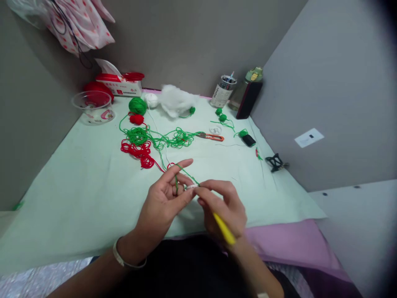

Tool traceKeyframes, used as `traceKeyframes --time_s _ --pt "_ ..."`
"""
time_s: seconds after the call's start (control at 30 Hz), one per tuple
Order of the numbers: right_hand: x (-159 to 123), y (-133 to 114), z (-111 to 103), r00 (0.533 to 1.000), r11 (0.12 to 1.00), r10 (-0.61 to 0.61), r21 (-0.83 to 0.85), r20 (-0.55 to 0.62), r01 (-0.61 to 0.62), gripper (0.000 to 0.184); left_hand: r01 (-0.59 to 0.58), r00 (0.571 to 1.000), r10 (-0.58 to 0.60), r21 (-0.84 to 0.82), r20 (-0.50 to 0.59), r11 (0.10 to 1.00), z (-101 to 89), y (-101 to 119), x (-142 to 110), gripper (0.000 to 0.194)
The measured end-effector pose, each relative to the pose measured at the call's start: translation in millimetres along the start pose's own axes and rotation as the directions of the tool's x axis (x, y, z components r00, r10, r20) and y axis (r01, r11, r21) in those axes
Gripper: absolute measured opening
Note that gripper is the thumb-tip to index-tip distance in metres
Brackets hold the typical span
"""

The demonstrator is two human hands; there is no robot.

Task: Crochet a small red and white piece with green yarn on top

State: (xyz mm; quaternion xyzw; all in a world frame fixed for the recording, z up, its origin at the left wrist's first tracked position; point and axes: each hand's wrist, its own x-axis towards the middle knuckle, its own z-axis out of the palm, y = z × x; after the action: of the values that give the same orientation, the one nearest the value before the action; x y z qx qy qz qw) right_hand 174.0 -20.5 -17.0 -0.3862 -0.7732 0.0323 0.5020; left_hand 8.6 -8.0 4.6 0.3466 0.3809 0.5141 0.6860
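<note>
My left hand point(167, 198) pinches a small white crocheted piece point(192, 186) between thumb and fingers. Green yarn point(189, 174) loops over its raised index finger and runs to the piece. My right hand point(225, 205) is closed around a crochet hook with a yellow handle point(223, 229), its tip end at the white piece and hidden by the fingers. Both hands meet near the table's front edge. Beyond them lie a loose tangle of green yarn point(138, 135) and a heap of red yarn point(136, 150), with strands leading toward my left hand.
Orange-handled thread snips point(214, 137) lie past the hands. Behind are a green yarn ball point(137, 106), white stuffing point(176, 101), a tissue box point(124, 87) and a clear tub point(97, 114). A pen holder point(221, 93), a bottle point(248, 95) and a black clip point(275, 162) stand or lie rightward.
</note>
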Motion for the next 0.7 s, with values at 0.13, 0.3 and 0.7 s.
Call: traceKeyframes --time_s 0.13,0.3,0.7 --pt "0 -1 3 0.990 0.988 0.106 0.119 -0.094 -0.094 0.028 0.244 0.965 -0.215 -0.217 0.152 0.945 -1.4 7 5 0.050" --pt "17 0 5 0.903 0.744 0.424 0.594 -0.066 -0.305 0.023 0.215 0.973 -0.187 -0.241 0.133 0.946 -1.6 13 7 0.040" --pt "7 -2 7 0.974 0.966 0.192 0.199 -0.119 -0.166 0.026 0.264 0.964 -0.236 -0.300 0.126 0.917 -1.8 4 9 0.035"
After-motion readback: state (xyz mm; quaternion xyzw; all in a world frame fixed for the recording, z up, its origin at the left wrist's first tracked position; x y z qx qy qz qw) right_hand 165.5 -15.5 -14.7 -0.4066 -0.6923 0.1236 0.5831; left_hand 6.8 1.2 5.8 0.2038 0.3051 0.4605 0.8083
